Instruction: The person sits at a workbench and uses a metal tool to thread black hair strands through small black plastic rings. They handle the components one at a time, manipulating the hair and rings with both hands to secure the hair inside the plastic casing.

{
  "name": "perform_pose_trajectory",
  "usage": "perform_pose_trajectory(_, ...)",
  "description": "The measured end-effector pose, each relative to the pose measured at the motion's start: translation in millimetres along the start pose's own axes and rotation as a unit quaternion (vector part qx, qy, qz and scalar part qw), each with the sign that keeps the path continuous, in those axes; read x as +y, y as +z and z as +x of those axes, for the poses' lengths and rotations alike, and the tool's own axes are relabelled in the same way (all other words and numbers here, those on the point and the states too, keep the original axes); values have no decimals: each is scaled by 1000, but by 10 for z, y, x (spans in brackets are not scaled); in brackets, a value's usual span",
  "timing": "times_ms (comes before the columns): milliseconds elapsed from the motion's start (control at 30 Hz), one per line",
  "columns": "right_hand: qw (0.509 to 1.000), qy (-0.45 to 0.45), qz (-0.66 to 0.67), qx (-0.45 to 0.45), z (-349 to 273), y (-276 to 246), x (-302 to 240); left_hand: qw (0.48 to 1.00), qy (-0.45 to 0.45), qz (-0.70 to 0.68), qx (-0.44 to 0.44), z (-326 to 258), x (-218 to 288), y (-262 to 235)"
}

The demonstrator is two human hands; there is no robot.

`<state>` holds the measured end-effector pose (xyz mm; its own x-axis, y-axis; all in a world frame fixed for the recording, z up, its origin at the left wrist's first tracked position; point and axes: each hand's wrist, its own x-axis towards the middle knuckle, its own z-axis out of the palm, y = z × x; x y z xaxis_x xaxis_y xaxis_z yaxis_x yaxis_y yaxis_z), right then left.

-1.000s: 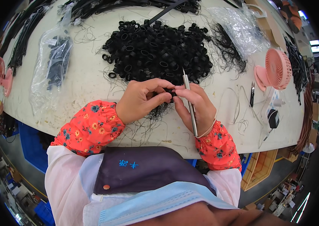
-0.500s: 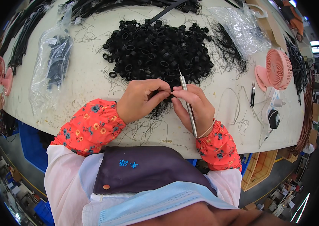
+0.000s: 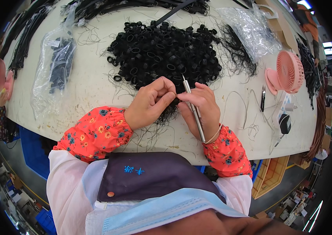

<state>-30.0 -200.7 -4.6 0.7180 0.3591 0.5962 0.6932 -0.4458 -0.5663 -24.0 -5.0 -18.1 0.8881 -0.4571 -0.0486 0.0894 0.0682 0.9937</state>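
In front of the pile of small black loops (image 3: 162, 55), my left hand (image 3: 150, 102) is closed, its thumb and index finger pinched together. Whatever sits in that pinch is too small or too hidden to name. My right hand (image 3: 203, 109) holds a slim silver pen-shaped tool (image 3: 194, 109) with a thin needle tip. The tool slants across the palm, its tip pointing away from me toward the loops. My right thumb and fingertips nearly meet the left fingertips. Beneath both hands lies a tangle of cut black threads (image 3: 166, 116).
A clear plastic bag (image 3: 52, 66) with black pieces lies left, another bag (image 3: 252, 31) far right. On the right are a pink fan (image 3: 289, 72), black-handled snips (image 3: 263, 100) and a black plug adapter (image 3: 284, 123). Black straps (image 3: 142, 7) line the far edge.
My left hand has turned slightly and its fingers are more curled. The tool's tip has shifted a little left. At the far left, the other fan looks blurred, with a person's hand beside it.
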Motion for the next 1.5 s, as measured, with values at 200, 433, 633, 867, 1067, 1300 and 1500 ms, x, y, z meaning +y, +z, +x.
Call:
perform_pose_trajectory(200,912,235,333,37,7,-125,-91,998,46,-29,24,7,17,41)
perform_pose_trajectory(433,892,234,386,-7,-22,-180,30,1000,15,11,3,-8,56,4)
perform_pose_trajectory(633,887,230,401,-5,-30,-154,25,1000,10,21,2,-4,57,10)
perform_pose_trajectory(867,889,225,398,-12,-15,-143,14,1000,10,11,2,-14,65,6)
perform_pose_trajectory(1067,880,239,410,-16,-25,-142,6,999,41,13,30,-8,40,38)
perform_pose_trajectory(1300,883,239,402,-16,-20,-145,3,999,42,8,29,-7,27,34)
perform_pose_trajectory(1500,888,217,406,-9,-32,-148,29,999,32,-6,17,-6,13,26)
